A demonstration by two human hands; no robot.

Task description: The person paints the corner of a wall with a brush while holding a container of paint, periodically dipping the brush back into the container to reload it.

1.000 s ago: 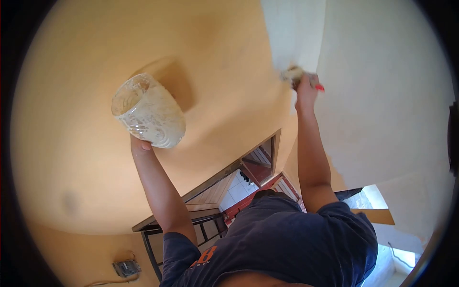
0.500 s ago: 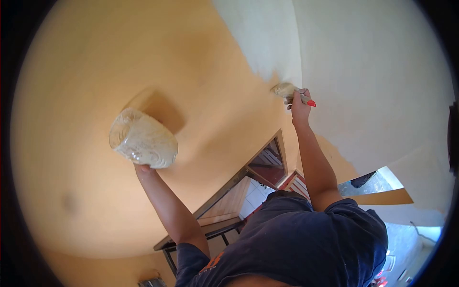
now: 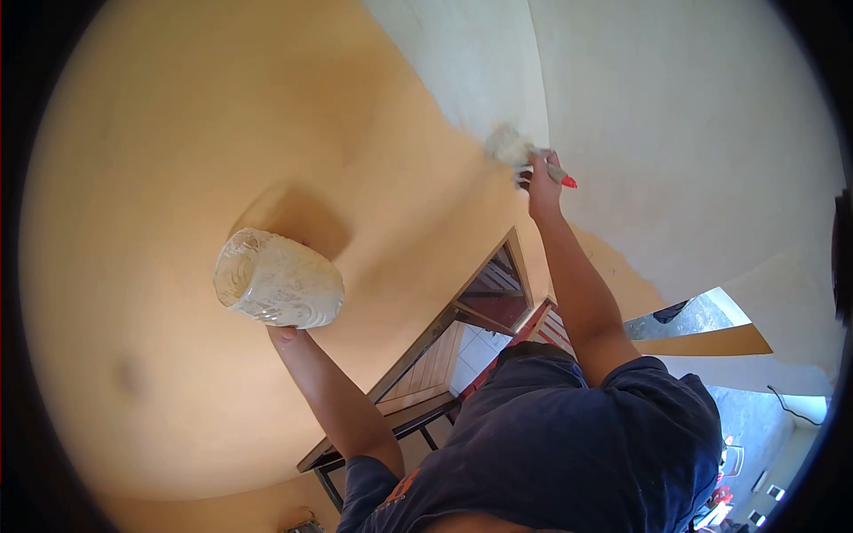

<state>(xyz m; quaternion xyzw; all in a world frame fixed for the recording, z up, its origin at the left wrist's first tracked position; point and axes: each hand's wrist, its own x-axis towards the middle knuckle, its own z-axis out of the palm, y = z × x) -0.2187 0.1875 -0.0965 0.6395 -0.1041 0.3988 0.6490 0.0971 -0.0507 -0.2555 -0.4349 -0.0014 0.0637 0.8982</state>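
My left hand (image 3: 286,336) holds up a clear plastic container (image 3: 293,282) smeared with whitish paint, tilted so its mouth faces left. Most of that hand's fingers are hidden behind the container. At the upper right, my right hand (image 3: 544,185) is closed around the handle of a paintbrush (image 3: 509,146) with a red handle end. The pale bristles, a little blurred, are at the yellow-orange wall (image 3: 400,178), by the border with the whitish painted area (image 3: 475,75) near the corner.
A second wall (image 3: 675,133) on the right is mostly whitish, with a yellow-orange patch low down. Below are a framed opening (image 3: 493,284), a dark metal frame (image 3: 426,435) and pale floor tiles (image 3: 478,355). A black cable (image 3: 786,404) hangs at the lower right.
My right hand and the brush have shifted slightly up and left in the view. The container sits a little lower and further right. The whole view has also shifted somewhat.
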